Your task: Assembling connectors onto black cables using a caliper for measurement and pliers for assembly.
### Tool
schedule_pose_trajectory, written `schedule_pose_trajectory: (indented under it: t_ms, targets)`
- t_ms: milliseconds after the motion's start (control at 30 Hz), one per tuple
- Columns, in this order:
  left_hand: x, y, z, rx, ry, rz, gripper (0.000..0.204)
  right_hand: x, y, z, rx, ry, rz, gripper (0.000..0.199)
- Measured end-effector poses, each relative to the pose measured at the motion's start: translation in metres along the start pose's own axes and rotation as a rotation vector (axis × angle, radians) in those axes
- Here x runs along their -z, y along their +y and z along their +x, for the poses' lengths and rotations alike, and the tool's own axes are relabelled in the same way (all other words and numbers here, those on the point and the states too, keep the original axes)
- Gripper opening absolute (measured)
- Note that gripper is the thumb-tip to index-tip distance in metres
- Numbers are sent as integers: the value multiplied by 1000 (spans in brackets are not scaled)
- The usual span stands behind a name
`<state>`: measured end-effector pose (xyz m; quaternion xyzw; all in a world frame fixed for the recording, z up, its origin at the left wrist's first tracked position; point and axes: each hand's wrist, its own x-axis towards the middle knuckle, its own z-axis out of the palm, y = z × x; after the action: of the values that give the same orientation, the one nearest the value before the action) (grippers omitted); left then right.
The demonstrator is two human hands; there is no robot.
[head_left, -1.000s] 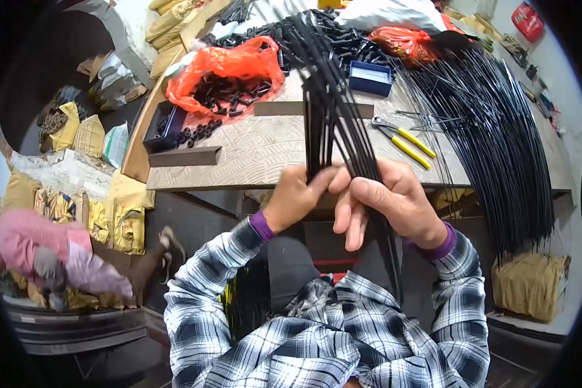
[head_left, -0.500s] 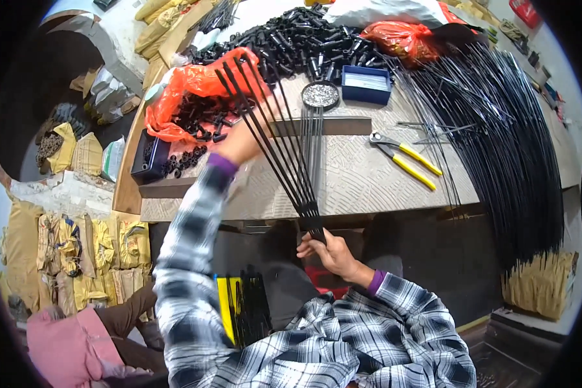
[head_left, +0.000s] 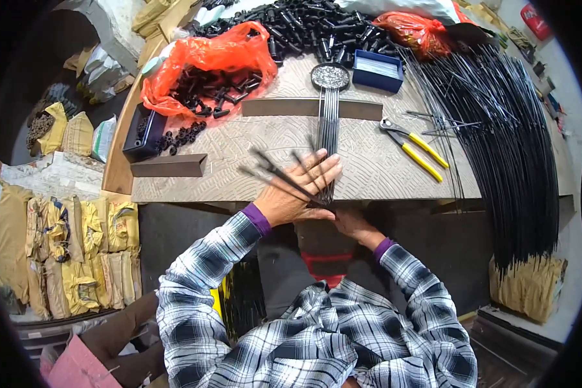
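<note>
Left fingers (head_left: 330, 172) extend over black rods (head_left: 328, 132), print on yellow packages (head_left: 84, 288) and grip of right hand (head_left: 357, 229) unclear.

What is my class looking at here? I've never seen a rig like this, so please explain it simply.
There is no machine, just a person's left hand and right hand, both bare, seen from above by a fisheye camera on their head, which bends straight edges. On the workbench lie yellow-handled pincers, a red plastic bag of black tubular pieces, a blue box and long dark rods. The left hand lies partly over a bundle of thin rods reaching a round dish. Blurred black strands cross that hand; which hand grips them is unclear.
</note>
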<state>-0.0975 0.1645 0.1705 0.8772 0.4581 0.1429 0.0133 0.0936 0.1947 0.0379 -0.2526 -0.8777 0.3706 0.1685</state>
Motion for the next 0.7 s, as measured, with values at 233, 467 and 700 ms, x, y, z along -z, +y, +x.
schedule_pose_trajectory:
  t_ms: [233, 467, 700]
  targets:
    - [-1, 1, 4, -86, 117, -7, 72, 47, -21, -33, -48, -172, -316, 27]
    - [-2, 1, -2, 80, 110, 89, 56, 159, -101, 14, 78, 371, -29, 17]
    - [-2, 4, 10, 63, 112, -6, 58, 269, -1, 157, -39, 456, -67, 19]
